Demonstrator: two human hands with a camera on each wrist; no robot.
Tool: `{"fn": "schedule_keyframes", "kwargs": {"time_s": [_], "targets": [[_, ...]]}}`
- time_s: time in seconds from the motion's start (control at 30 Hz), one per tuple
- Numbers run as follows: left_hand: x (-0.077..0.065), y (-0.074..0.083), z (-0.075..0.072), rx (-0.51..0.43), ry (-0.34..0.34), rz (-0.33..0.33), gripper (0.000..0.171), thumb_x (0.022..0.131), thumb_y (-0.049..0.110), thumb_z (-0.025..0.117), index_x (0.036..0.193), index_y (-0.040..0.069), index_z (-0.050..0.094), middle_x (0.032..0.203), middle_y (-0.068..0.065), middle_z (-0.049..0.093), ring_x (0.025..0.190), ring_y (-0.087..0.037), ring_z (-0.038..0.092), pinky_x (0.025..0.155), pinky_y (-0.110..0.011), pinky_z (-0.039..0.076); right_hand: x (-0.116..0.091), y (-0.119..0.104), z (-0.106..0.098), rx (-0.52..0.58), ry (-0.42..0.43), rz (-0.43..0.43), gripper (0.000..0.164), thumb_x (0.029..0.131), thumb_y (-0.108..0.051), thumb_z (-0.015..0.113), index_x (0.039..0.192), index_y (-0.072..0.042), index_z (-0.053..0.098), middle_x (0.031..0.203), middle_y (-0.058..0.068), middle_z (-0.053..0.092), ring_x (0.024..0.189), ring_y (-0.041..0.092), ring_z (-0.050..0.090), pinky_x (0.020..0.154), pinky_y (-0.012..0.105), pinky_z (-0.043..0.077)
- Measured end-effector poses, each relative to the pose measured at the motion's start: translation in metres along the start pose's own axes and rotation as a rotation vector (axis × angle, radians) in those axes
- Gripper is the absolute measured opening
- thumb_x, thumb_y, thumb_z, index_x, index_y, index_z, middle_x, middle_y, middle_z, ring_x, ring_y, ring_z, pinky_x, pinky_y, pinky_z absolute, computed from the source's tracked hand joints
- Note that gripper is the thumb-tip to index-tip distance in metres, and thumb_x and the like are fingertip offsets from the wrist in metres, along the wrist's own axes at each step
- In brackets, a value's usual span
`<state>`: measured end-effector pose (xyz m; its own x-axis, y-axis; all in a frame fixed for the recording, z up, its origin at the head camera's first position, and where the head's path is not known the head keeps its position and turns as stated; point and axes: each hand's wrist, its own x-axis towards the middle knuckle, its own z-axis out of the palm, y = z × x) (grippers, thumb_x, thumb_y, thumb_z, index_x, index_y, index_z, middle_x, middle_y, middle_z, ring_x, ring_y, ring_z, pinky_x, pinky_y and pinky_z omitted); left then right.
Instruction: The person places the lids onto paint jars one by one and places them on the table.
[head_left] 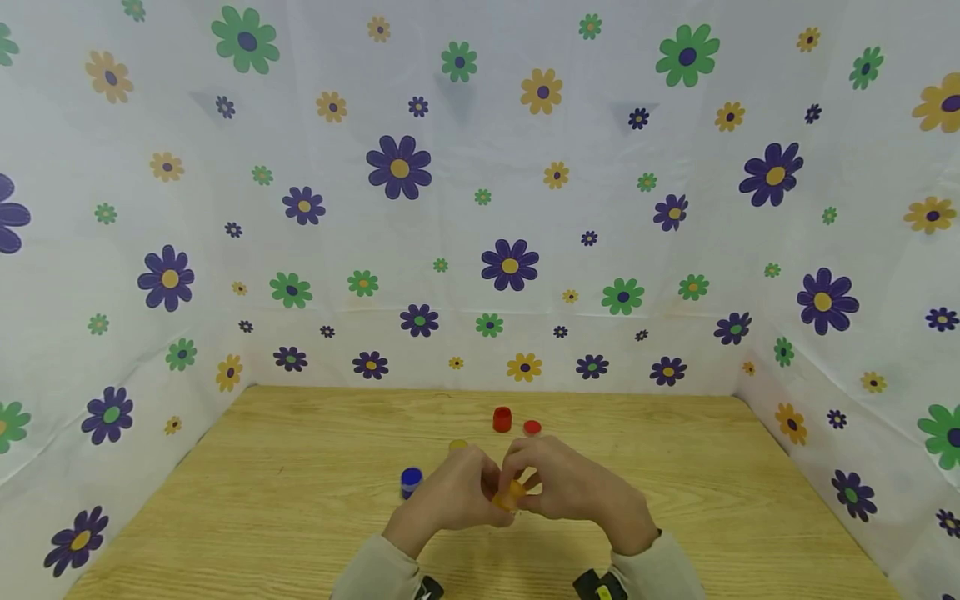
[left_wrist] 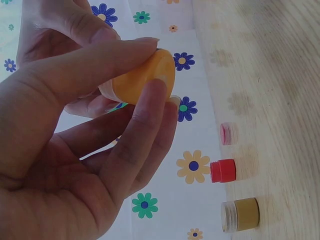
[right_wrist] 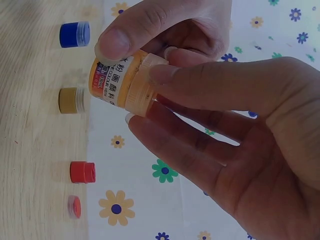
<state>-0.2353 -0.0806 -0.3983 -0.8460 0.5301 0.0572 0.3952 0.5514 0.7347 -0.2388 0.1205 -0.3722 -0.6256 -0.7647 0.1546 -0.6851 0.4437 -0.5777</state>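
Jar [right_wrist: 111, 82] tilted, long axis slanting, cap [right_wrist: 138, 94] toward person's right; left fingers [left_wrist: 150, 107] curled round body [right_wrist: 100, 82], right fingers [right_wrist: 175, 148] pinching cap.

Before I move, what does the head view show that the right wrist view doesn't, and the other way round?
Only the head view: the cream sleeves and black wristbands. Only the right wrist view: the printed label on the orange jar. Both: that jar held by the left hand and right hand, plus the blue jar, yellow jar, red jar and small red cap.
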Motion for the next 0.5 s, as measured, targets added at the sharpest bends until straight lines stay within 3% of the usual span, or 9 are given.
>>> {"fn": "schedule_keyframes", "kwargs": {"time_s": [0.5], "targets": [[0.0006, 0.0003, 0.0030, 0.033, 0.008, 0.022, 0.012, 0.072, 0.007, 0.089, 0.078, 0.007, 0.078, 0.067, 0.002, 0.074, 0.056, -0.004, 0.060, 0.054, -0.019, 0.051, 0.0021, 0.0023, 0.0018, -0.038, 0.031, 0.039, 0.009, 0.087, -0.003, 0.079, 0.094, -0.007, 0.077, 0.093, 0.003, 0.075, 0.084, 0.006, 0.066, 0.072, 0.018, 0.058]]}}
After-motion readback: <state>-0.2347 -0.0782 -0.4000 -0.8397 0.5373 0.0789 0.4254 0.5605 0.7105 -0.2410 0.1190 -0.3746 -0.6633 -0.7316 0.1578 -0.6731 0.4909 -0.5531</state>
